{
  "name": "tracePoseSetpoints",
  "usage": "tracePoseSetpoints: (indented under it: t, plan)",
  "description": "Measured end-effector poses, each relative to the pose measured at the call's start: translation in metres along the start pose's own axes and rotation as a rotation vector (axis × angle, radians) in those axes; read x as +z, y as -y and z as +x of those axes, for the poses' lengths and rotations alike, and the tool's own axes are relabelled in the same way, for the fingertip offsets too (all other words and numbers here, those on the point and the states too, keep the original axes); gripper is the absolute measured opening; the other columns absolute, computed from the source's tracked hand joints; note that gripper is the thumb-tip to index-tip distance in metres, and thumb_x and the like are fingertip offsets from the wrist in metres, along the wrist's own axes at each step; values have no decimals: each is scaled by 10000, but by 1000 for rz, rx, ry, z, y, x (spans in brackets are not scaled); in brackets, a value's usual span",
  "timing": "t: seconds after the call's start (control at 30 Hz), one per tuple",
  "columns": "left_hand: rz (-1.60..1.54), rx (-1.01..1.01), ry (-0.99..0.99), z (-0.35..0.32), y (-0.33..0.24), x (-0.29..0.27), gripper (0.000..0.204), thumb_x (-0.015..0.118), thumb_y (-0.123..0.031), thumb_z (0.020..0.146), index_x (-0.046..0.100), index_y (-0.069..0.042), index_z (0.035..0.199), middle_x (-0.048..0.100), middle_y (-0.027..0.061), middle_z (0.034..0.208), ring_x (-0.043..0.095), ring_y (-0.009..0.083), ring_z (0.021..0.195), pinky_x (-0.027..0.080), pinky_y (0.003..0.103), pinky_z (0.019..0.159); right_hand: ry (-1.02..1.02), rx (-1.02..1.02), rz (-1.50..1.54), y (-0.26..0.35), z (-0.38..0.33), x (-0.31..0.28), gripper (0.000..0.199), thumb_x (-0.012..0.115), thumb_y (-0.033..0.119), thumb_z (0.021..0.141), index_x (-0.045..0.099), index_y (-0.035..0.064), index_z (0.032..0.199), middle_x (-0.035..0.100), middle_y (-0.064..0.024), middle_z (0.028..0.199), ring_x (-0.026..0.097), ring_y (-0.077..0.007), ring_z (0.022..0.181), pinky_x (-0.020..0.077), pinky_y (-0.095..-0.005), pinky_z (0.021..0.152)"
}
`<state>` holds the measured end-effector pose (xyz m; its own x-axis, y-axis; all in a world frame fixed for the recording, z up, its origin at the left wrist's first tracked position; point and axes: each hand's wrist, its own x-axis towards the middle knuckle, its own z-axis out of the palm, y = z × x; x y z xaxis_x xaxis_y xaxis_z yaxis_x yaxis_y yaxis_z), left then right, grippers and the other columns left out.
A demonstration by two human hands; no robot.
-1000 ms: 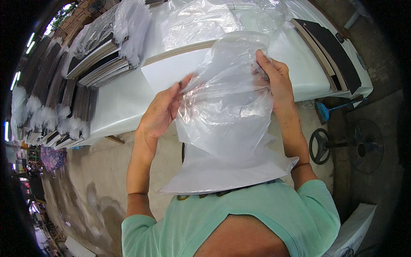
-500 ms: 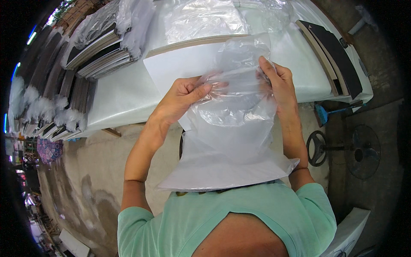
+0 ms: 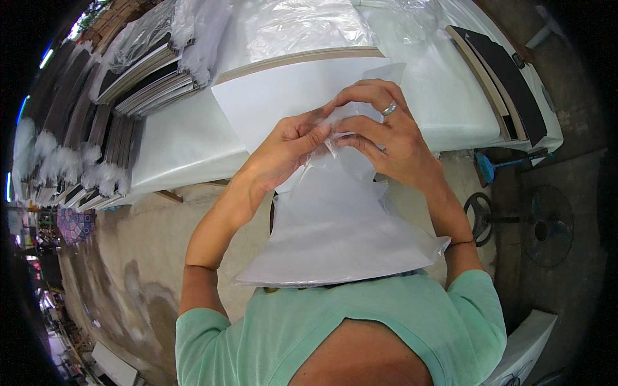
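Note:
A clear plastic bag [image 3: 341, 225] hangs in front of my chest with a flat white sheet inside it. My left hand [image 3: 283, 151] pinches the bag's gathered top edge. My right hand [image 3: 386, 138], with a ring on one finger, grips the same bunched plastic from the right. Both hands meet at the bag's mouth, above the front edge of a white table [image 3: 174, 148]. A white sheet [image 3: 277, 96] lies flat on the table just behind my hands.
Stacks of flat boards with white bags [image 3: 154, 64] line the table's left. Crumpled clear plastic [image 3: 296, 26] lies at the back. Dark flat panels [image 3: 508, 77] lie at the right end. A floor fan [image 3: 541, 225] and a blue stool [image 3: 489, 167] stand on the concrete at right.
The bag's open mouth, held wide apart a second ago, has been drawn together. My hands have come close and gathered the top edge into a bunch.

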<state>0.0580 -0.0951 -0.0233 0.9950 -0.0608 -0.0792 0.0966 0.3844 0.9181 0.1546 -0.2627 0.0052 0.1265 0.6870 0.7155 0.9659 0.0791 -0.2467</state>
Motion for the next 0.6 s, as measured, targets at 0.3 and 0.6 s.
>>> tracePoseSetpoints:
  t: [0.3, 0.6]
  plan:
    - [-203, -68, 108, 0, 3, -8, 396, 506, -289, 911, 529, 31, 1144, 579, 75, 1040, 521, 137, 964, 413, 285, 892, 82, -99, -4, 2, 10, 7, 255, 707, 113, 550, 595, 57, 772, 537, -12, 1078, 432, -225, 1089, 355, -366, 911]
    - [146, -201, -102, 6, 65, -28, 389, 581, -351, 862, 609, -4, 1037, 594, 22, 892, 519, 91, 798, 422, 270, 725, 65, 70, 419, 0, 19, -17, 139, 618, 71, 753, 497, 12, 788, 537, -57, 785, 532, -168, 692, 462, -305, 614]
